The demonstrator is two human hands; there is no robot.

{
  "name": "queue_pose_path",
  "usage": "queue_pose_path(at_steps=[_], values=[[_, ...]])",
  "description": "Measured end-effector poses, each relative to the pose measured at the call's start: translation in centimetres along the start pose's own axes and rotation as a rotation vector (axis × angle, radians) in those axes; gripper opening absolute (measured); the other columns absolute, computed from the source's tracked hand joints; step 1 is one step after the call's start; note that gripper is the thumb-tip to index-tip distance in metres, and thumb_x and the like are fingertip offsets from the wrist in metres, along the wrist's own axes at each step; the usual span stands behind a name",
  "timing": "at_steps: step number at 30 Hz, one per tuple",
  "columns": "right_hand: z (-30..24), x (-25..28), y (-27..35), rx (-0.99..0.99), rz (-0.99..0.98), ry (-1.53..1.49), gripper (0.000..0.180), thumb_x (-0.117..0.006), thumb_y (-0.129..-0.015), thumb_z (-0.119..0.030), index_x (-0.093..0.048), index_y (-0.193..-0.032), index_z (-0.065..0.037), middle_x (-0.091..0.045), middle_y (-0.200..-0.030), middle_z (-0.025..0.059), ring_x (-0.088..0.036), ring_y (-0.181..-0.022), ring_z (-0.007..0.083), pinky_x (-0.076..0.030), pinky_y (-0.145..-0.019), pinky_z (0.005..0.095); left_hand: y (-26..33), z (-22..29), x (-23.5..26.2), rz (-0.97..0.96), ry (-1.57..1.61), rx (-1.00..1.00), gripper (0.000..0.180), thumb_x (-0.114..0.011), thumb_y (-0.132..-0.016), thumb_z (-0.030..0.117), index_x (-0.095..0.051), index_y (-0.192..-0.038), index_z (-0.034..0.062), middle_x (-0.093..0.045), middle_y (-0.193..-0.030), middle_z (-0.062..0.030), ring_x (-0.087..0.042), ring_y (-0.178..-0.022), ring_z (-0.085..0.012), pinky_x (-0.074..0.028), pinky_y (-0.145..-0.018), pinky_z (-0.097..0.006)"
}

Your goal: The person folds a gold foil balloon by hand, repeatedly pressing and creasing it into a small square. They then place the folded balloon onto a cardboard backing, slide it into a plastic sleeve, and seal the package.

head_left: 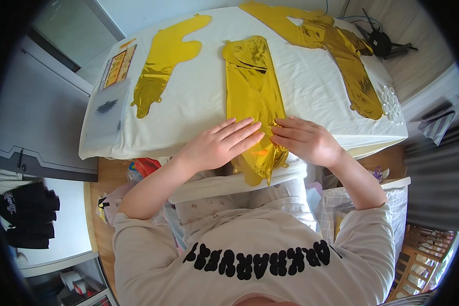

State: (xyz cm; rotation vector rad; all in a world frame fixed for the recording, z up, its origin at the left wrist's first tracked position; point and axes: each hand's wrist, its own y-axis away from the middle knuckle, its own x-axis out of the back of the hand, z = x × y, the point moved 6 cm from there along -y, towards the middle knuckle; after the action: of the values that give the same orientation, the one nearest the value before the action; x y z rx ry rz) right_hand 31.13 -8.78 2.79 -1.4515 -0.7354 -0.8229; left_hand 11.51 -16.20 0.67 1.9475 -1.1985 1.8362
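A flat gold foil balloon (250,94) lies lengthwise in front of me, its near end hanging over the table's front edge towards my lap. My left hand (222,142) lies with straight fingers across the left side of this balloon, palm down. On its right edge rests my right hand (307,141), fingers stretched out over the crinkled foil. The right thumb is hidden. Between the hands and nearer to me, a small orange piece (260,152) shows on the foil; I cannot tell what it is.
A second flat gold balloon (166,56) lies at the left, a third (341,56) at the far right. A printed card (118,66) and a clear plastic bag (104,115) lie along the left edge. Clear rings (391,104) and a black cabled device (380,42) are on the right.
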Motion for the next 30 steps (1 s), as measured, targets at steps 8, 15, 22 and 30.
queue_pose_path(at_steps=[8,15,22,30], values=[[0.0,-0.2,-0.1,0.011,0.005,-0.016,0.027,-0.075,-0.078,-0.009,-0.077,-0.105,-0.009,-0.076,-0.114,0.0062,-0.073,-0.112,0.0246,-0.060,-0.098,0.0382,-0.2,-0.6,0.3,-0.123,0.318,0.051,0.051,-0.056,-0.098,0.014,-0.055,-0.149,0.0142,-0.054,-0.154,-0.0082,-0.053,-0.141,-0.0249,-0.045,-0.116,-0.044],[2.0,-0.2,-0.7,-0.315,-0.014,-0.297,0.020,-0.074,-0.081,-0.005,-0.075,-0.101,-0.004,-0.078,-0.099,0.0095,-0.075,-0.095,0.0299,-0.059,-0.084,0.0379,-0.9,-2.5,0.6,-0.198,0.831,0.206,0.045,-0.062,-0.097,0.010,-0.060,-0.142,0.0097,-0.059,-0.147,-0.0112,-0.052,-0.141,-0.0321,-0.039,-0.121,-0.045],[4.9,-1.1,-1.3,-0.924,-0.203,-0.762,0.023,-0.064,-0.106,-0.020,-0.069,-0.096,0.001,-0.053,-0.071,-0.0065,-0.041,-0.065,0.0020,-0.035,-0.056,0.0243,-1.3,-6.8,0.0,-0.267,1.322,0.682,0.040,-0.059,-0.106,0.031,-0.063,-0.133,0.0012,-0.071,-0.120,-0.0087,-0.064,-0.111,-0.0175,-0.050,-0.098,-0.036],[7.6,-3.6,-0.8,-1.071,-0.126,-1.013,0.027,-0.063,-0.106,-0.022,-0.070,-0.095,0.001,-0.057,-0.074,-0.0071,-0.045,-0.066,0.0008,-0.037,-0.057,0.0230,-0.1,-7.4,-0.1,-0.006,1.245,0.808,0.073,-0.078,-0.094,0.014,-0.039,-0.154,-0.0005,-0.070,-0.107,-0.0089,-0.065,-0.098,-0.0119,-0.054,-0.088,-0.029]])
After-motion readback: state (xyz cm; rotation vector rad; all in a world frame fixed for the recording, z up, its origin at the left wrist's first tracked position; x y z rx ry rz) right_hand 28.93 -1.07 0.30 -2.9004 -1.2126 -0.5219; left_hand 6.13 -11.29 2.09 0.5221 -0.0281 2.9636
